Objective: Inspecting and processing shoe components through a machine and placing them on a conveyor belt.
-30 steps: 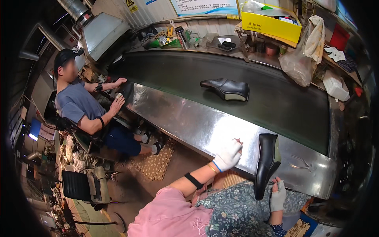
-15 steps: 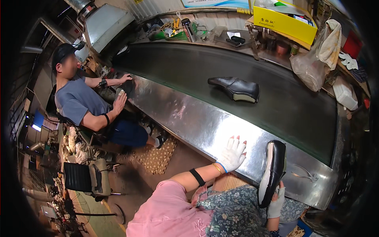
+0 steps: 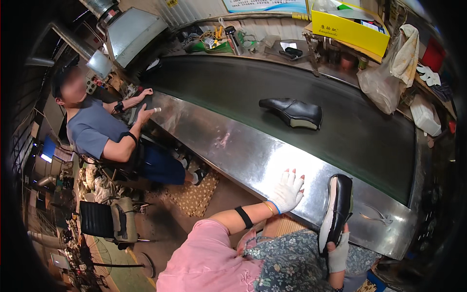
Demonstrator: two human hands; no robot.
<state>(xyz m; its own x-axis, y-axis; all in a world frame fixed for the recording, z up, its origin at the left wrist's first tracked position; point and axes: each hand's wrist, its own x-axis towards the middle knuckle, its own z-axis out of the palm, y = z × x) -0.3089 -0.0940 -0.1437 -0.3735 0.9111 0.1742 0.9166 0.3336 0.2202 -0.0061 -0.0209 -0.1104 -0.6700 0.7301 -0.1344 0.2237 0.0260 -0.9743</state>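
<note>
My left hand (image 3: 287, 192), in a white glove with bare fingertips, lies flat with fingers spread on the shiny metal ledge (image 3: 228, 146). My right hand (image 3: 339, 252), gloved the same way, grips a black leather shoe (image 3: 343, 197) by its lower end, the thumb pressed on it. The shoe stands on end at the ledge's front edge, its whitish underside turned to the left. Beyond the ledge, a second black shoe (image 3: 294, 111) with a pale heel end lies on its side on the dark green belt (image 3: 214, 80). A pair of pliers (image 3: 377, 215) rests right of the held shoe.
At the left a co-worker (image 3: 99, 131) sits by the ledge, holding a dark item I cannot make out. Another shoe (image 3: 153, 64) is at the belt's far left end. A yellow box (image 3: 345, 28) and a plastic bag (image 3: 379, 87) stand at the back right; a chair (image 3: 107, 219) is behind.
The shoe on the belt has shifted slightly right. My right thumb has come over the held shoe's lower end. The co-worker has leaned back, drawing both hands leftward. My left hand stays put.
</note>
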